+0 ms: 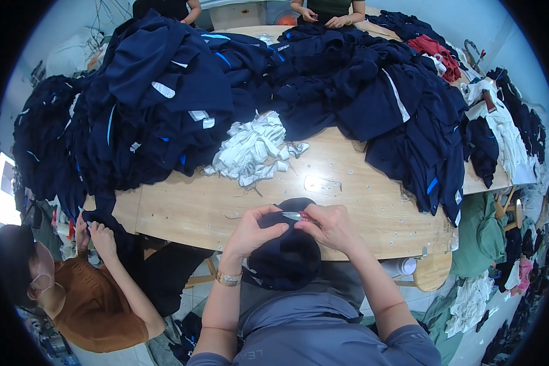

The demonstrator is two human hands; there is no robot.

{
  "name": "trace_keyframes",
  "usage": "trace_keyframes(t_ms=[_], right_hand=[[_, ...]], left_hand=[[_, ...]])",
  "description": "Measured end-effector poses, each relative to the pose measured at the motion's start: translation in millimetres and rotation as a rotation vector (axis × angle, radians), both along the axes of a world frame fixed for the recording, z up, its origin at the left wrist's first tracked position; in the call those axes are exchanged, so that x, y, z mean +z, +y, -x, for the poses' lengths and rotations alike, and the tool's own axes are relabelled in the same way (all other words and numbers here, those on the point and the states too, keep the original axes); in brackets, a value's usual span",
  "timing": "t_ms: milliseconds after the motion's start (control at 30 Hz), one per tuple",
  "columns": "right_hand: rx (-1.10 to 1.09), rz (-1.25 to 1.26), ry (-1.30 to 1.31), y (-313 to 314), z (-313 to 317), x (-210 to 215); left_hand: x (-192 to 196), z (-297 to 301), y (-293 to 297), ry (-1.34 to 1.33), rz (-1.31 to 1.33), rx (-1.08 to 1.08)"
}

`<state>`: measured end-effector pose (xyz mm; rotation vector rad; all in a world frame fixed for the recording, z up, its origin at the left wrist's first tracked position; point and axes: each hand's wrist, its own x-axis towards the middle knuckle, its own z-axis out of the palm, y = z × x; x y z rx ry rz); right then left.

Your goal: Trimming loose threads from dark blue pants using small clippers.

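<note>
A dark navy garment (287,262) is draped over my lap and the table's front edge. My left hand (254,232) is closed on its upper part, thumb pointing right. In my right hand (329,224) is a small pair of thread snips (303,216) with red grips, its pale blades pointing left over the cloth toward my left fingers. Both hands are close together, and the blades lie between them. Whether the blades touch a thread is too small to tell.
Large heaps of navy garments (165,73) cover the far side of the wooden table (341,177). White fabric scraps (253,149) lie mid-table. A person in brown (104,293) handles dark cloth at left; two more stand at the far side. A wooden stool (433,271) stands at right.
</note>
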<state>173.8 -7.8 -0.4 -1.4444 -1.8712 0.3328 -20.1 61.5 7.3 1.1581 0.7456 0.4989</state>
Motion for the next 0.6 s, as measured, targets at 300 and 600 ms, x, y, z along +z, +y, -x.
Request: trace_keyframes(t_ms=[300, 600], right_hand=[[0.029, -0.031, -0.041, 2.3, -1.1, 5.6], [0.050, 0.007, -0.035, 1.3, -5.4, 6.3]], left_hand=[[5.6, -2.2, -0.9, 0.023, -0.008, -0.013], [4.8, -2.5, -2.5, 0.050, -0.043, -0.017]])
